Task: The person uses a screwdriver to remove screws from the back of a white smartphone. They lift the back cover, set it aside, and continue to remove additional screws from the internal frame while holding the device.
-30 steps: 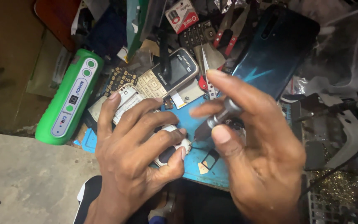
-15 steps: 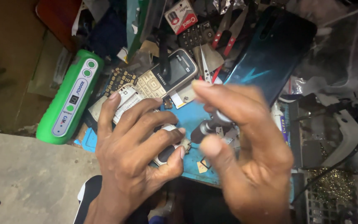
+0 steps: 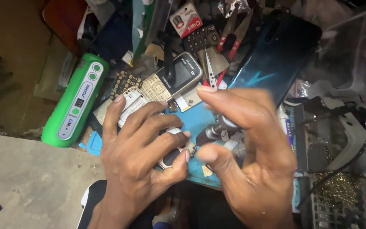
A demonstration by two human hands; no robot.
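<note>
Looking down from my head camera, my left hand (image 3: 142,159) lies palm-down on the blue work mat (image 3: 198,123), fingers curled tight around a small white and dark part (image 3: 172,154), pinning it against the mat near its front edge; only a little of it shows between my fingertips, so I cannot say exactly what it is. My right hand (image 3: 250,161) is just beside it, thumb and forefinger closed around the dark, metal-collared handle of a small screwdriver (image 3: 214,132), whose tip points down toward the part. That hand is blurred, and the tip itself is hidden in the gap between my thumbs, so I cannot tell whether it sits in a screw. I judge the work to be midway: the part is gripped and the tool is at it, yet nothing I can see has come apart, and no loose screws show clearly on the mat. Beyond my fingers lies a small keypad phone (image 3: 172,80), tilted, with a bare keypad board (image 3: 123,82) beside it. A green, rounded device (image 3: 76,101) rests to the left, a dark blue phone back cover (image 3: 276,55) to the upper right, and red-handled snips (image 3: 229,36) at the top amid clutter.
</note>
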